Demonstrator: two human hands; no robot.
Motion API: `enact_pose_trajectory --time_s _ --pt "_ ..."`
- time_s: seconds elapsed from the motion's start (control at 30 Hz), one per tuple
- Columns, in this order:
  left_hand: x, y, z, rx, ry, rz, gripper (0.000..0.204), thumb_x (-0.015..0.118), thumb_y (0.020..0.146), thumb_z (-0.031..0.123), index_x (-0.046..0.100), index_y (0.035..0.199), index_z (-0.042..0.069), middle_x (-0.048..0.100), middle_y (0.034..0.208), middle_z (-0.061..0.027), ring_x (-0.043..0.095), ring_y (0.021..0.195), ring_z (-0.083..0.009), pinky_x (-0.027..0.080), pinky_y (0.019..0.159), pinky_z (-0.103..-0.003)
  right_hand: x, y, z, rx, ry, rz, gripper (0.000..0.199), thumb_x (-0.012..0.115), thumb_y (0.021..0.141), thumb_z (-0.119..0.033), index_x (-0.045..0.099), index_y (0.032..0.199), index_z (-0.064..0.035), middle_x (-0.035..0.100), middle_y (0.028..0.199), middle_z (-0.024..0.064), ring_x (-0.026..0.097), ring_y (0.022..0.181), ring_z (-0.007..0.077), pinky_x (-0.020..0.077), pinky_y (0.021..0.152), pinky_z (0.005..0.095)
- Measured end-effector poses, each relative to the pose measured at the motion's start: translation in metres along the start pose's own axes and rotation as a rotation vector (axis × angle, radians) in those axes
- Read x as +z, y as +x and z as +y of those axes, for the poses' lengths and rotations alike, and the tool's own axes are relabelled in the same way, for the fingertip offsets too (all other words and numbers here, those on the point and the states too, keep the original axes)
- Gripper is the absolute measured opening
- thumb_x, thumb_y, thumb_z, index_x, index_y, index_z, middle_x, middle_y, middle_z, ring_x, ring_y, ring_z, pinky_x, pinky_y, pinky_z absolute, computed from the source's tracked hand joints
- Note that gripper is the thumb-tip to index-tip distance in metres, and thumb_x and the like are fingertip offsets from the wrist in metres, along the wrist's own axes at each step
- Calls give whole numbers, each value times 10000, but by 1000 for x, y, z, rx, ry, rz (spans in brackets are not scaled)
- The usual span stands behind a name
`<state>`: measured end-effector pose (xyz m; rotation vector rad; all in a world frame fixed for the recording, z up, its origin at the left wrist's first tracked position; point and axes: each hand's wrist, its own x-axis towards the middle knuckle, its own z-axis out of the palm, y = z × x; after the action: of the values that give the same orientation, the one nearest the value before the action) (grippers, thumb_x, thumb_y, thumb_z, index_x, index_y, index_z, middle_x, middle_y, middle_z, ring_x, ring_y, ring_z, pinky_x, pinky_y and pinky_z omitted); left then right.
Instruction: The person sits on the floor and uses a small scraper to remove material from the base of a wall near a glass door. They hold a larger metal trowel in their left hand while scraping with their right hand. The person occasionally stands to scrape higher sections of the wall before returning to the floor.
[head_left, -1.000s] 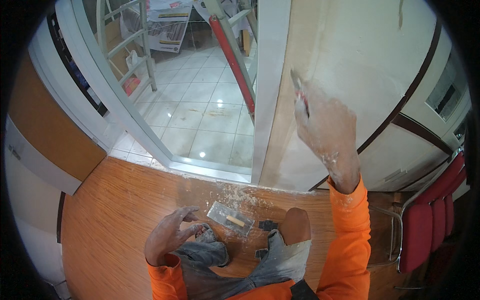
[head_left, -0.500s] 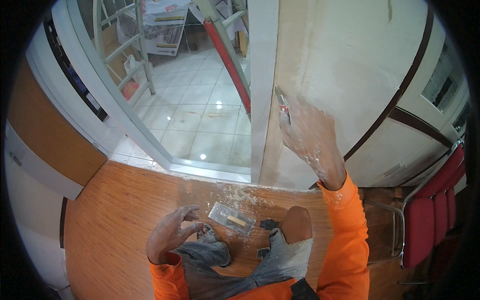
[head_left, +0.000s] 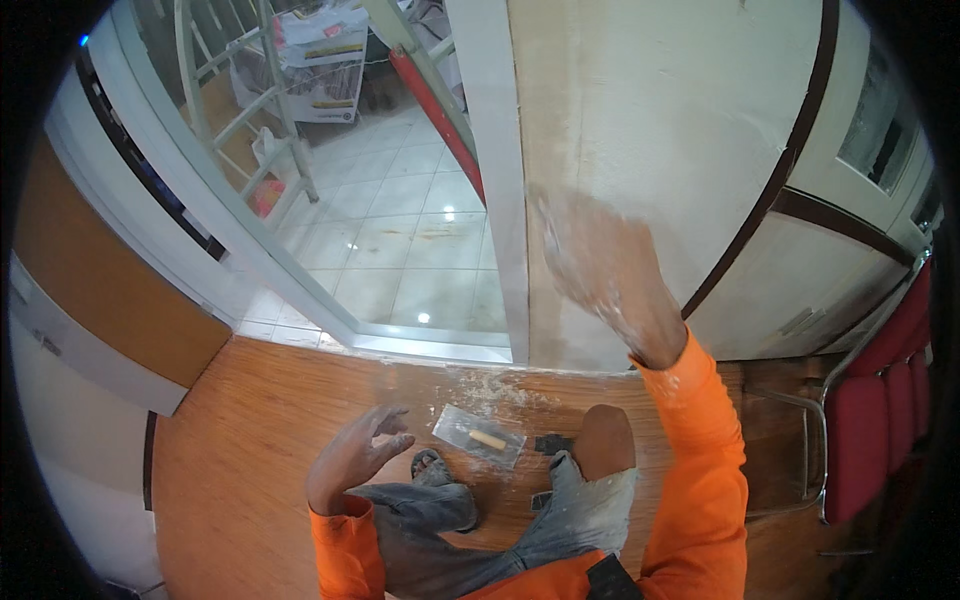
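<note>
My right hand [head_left: 605,275] is raised against the pale plastered wall [head_left: 650,110], dusted white and blurred by motion. It is closed around a thin scraper whose blade I can barely make out at the top of the blur. My left hand [head_left: 355,455] hovers low over the wooden floor, fingers curled apart and holding nothing. Just right of it a flat clear tray [head_left: 478,437] with a small wooden-handled piece on it lies on the floor, amid white dust [head_left: 490,385]. My knees in dusty grey trousers [head_left: 560,510] are below.
A glass door frame [head_left: 500,200] stands left of the wall, with a tiled room, a metal scaffold [head_left: 250,110] and a red ladder rail [head_left: 440,120] beyond. Red chairs [head_left: 880,400] with a metal frame stand at the right. A door with a window [head_left: 880,130] is at the upper right.
My right hand has swept down and to the left along the wall and is now blurred. My left hand has stayed near the floor, its fingers opening slightly.
</note>
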<state>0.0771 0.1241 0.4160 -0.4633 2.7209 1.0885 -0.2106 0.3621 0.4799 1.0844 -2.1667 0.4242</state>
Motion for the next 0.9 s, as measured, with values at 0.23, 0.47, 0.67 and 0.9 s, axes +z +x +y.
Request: enact_pose_trajectory --time_s 0.23,0.47,0.67,0.9 --pt "-62 59 88 462 391 441 719 728 902 367 436 1471 39 374 1551 -248 323 1459 -429 300 1190 -499 -23 -82 -12 287 344 -711 257 514 962 -213 647 971 8 683 878 244 674 819 420 536 717 505" --pt "-121 153 250 928 838 1175 915 712 869 513 333 1552 36 161 1661 -199 91 1541 -417 99 1227 -552 13 -178 -38 325 731 -595 278 493 987 -250 608 974 3 636 733 258 633 700 452 492 694 536" --pt "-54 172 209 706 1479 1153 869 707 782 442 478 1446 -70 323 1608 -190 252 1496 -418 182 1180 -601 11 -237 -31 542 771 -762 296 511 984 -276 585 1012 9 654 764 265 643 704 448 506 668 512" --pt "36 62 93 426 676 -866 458 734 896 361 632 1235 70 693 1164 -166 649 1094 -388 506 967 -483 -4 -223 -27 680 889 -662 274 504 976 -221 554 1125 4 654 786 261 655 701 410 506 651 491"
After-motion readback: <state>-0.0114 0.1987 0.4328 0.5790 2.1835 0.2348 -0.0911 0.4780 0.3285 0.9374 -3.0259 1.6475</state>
